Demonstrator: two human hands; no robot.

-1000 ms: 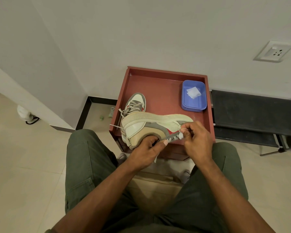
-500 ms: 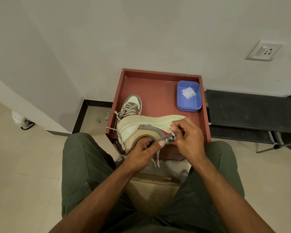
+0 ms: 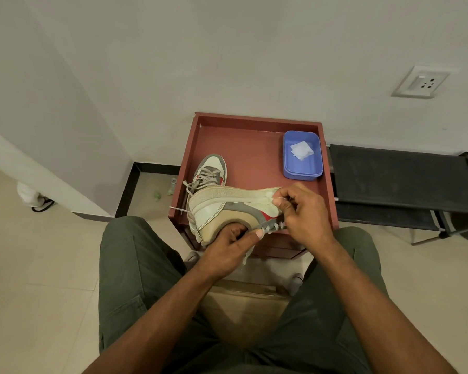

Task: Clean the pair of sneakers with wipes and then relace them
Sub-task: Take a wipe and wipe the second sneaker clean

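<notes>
A person sits facing a low red table (image 3: 243,147) set against a white wall, knees in green trousers to either side of its near edge. One sneaker (image 3: 227,209) is held on its side over the table's near edge, sole toward the wall, ankle opening toward the person, toe pointing right. The left hand (image 3: 227,249) grips this sneaker at the collar: fingers curled into the opening, thumb stretched along the outside toward the eyelets. The right hand (image 3: 303,211) is at the toe end, fingers curled, thumb and forefinger pinching a thin white lace (image 3: 270,226) close to the upper; part of the lace is already threaded in a zigzag through the eyelets between the two hands. A loose lace end hangs below the left hand. The second sneaker (image 3: 208,171) stands upright on the table just behind the held one, toe toward the wall, already laced, its lace ends trailing off to the left. A blue tray (image 3: 303,171) sits at the table's far right corner, with a crumpled white wipe (image 3: 301,150) inside. A black rack (image 3: 395,182) stands just to the right of the table. A wall socket (image 3: 420,81) is mounted above the rack.
</notes>
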